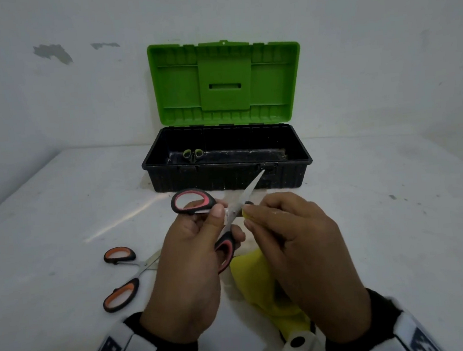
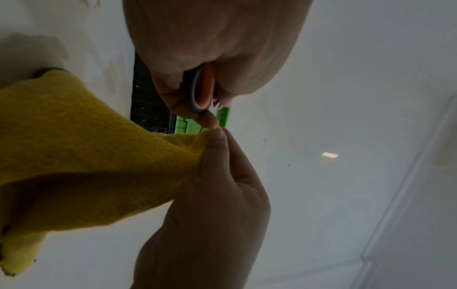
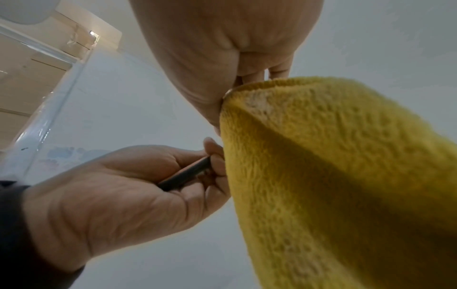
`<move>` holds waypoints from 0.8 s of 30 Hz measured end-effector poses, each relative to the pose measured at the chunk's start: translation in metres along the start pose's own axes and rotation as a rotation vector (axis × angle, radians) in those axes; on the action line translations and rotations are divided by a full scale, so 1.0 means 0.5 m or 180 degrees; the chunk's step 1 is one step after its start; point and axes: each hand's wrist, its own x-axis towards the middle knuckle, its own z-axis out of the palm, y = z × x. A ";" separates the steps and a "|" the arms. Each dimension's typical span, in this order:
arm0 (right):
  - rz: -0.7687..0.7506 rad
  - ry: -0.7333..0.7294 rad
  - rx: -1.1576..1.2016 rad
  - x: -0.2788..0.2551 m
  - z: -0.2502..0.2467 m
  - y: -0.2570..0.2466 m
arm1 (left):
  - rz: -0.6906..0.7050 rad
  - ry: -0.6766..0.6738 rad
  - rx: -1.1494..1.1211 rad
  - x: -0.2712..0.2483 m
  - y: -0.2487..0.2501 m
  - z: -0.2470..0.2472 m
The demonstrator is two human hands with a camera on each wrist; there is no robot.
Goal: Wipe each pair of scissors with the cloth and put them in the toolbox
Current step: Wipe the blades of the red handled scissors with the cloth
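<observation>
My left hand (image 1: 200, 250) grips the black and pink scissors (image 1: 199, 203) by the lower handle, blades apart, one blade tip pointing up at the toolbox front. My right hand (image 1: 289, 240) pinches the yellow cloth (image 1: 259, 282) against the blade near the pivot; the cloth hangs down under that hand. In the left wrist view the pink handle (image 2: 201, 90) lies in my fingers beside the cloth (image 2: 86, 156). The right wrist view is mostly filled by the cloth (image 3: 346, 176). A black and orange pair (image 1: 121, 277) lies open on the table to the left. A green-handled pair (image 1: 192, 154) lies inside the toolbox (image 1: 294, 175).
The toolbox is black with a green lid (image 1: 225, 83) standing open against the white wall. It sits at the back of the white table (image 1: 397, 230). The table's left edge runs diagonally at far left.
</observation>
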 end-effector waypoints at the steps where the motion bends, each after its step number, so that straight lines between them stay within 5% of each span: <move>1: -0.0010 0.0030 -0.0001 -0.001 0.001 -0.001 | 0.0040 0.0011 -0.0013 -0.001 0.002 -0.001; 13: -0.0037 0.0294 -0.0226 -0.006 0.008 -0.008 | 0.0603 0.0187 0.0205 -0.007 -0.011 0.018; 24: -0.0874 -0.0477 -0.0601 0.016 -0.011 0.001 | 0.0737 0.0258 0.0358 -0.006 -0.014 0.014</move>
